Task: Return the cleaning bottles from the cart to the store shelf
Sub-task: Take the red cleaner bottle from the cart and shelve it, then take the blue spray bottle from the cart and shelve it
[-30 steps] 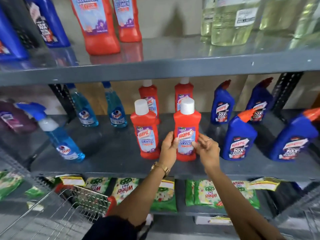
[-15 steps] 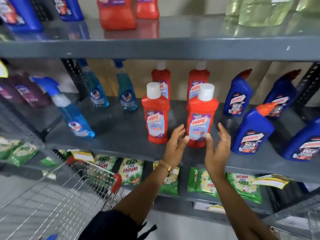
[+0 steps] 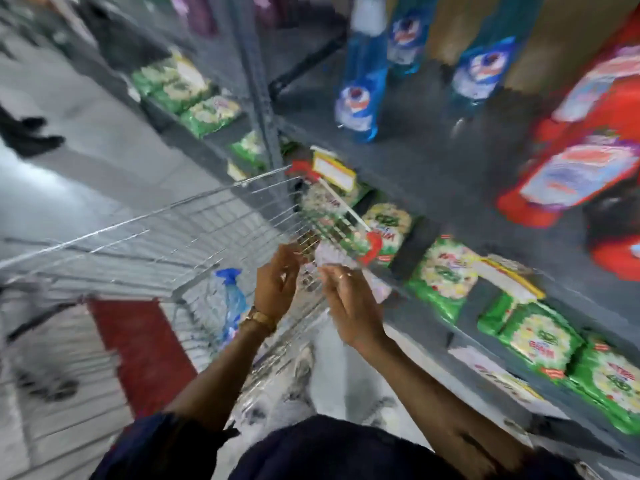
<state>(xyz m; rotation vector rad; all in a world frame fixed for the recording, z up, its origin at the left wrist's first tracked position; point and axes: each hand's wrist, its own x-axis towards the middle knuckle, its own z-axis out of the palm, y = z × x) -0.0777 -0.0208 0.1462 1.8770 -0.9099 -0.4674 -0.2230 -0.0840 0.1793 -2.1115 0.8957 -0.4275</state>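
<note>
The view is blurred by motion. My left hand [image 3: 277, 282] and my right hand [image 3: 349, 303] hover empty, fingers apart, above the near end of the wire cart [image 3: 145, 230]. A blue spray bottle [image 3: 232, 299] lies inside the cart, just left of my left hand. On the grey store shelf [image 3: 433, 161] stand blue spray bottles [image 3: 363, 91] and, at the right, red cleaner bottles [image 3: 581, 174].
Green detergent packs [image 3: 443, 275] fill the lower shelf along the right. A yellow price tag [image 3: 334, 171] hangs on the shelf edge. A red mat [image 3: 138, 348] lies on the floor by the cart. Someone's dark shoes [image 3: 31, 136] are at the far left.
Both hands let go of the red bottle on the shelf and dropped down toward the cart. The view swung left and down from the shelf to the cart.
</note>
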